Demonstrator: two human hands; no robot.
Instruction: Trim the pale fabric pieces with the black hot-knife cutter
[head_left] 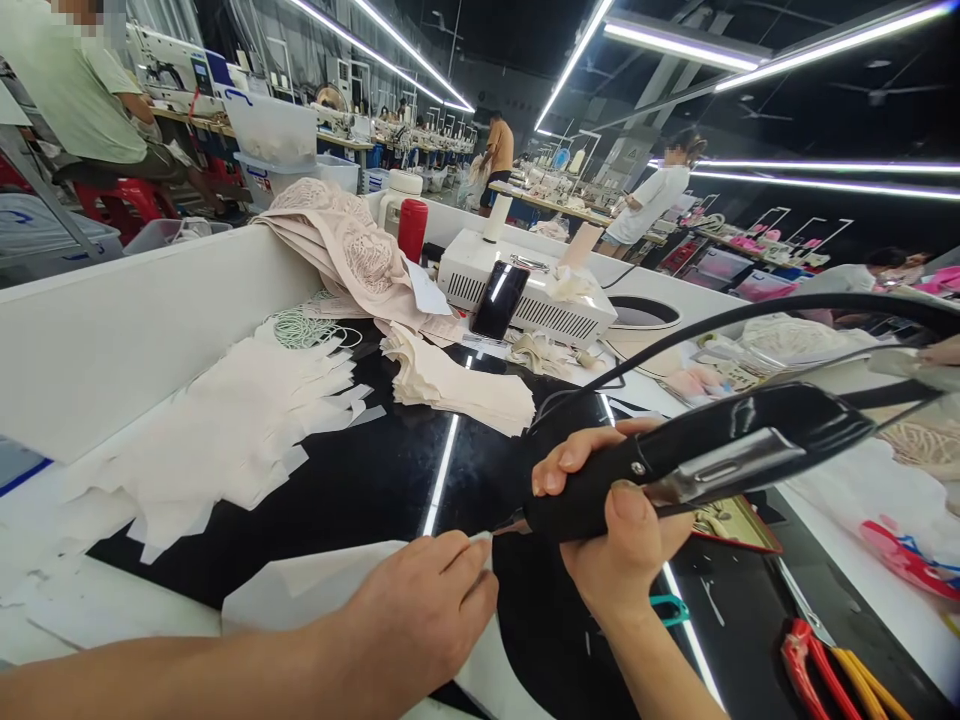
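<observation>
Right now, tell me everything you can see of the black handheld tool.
The black handheld tool has a long, rounded, plastic-looking body, with a shiny metal lever along its side and a small round metal stud. Gripped by the right hand, it slants over the dark work surface, its narrow tip low, by the left hand's fingertips. Whether the tip touches the pale sheet there, I cannot tell.

One phone point(500, 300) stood propped at a tilt; a red flask point(412, 232) and a white jug point(403, 184) stood together beyond it. At right lay red- and yellow-handled tools point(808, 668), near a rimmed tray point(772, 545). Background: one co-worker point(71, 90) sat on a red stool point(124, 203), beside stacked bins point(274, 130), under strip lights point(682, 45).
</observation>
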